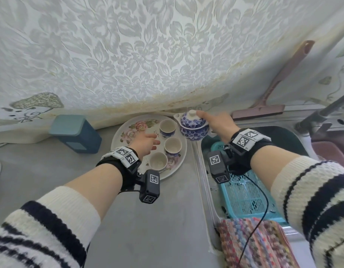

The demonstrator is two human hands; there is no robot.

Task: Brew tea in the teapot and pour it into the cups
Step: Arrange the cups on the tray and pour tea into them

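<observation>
My right hand (218, 125) grips a blue-and-white teapot (193, 128) by its handle, a finger resting on the white lid. The pot hangs upright in the air beside the right edge of a round floral tray (128, 132). Three small empty cups stand in a curved row on the tray: a far cup (167, 127), a middle cup (173, 145) and a near cup (158, 161). My left hand (146, 145) hovers over the tray just left of the middle cup, fingers apart, holding nothing.
A blue box (76, 133) stands on the grey counter left of the tray. A sink with a teal plastic basket (242, 192) lies to the right, a patterned cloth (256, 242) over its near rim. A brown squeegee (273, 97) leans on the wall, with a faucet (322, 111) beside it.
</observation>
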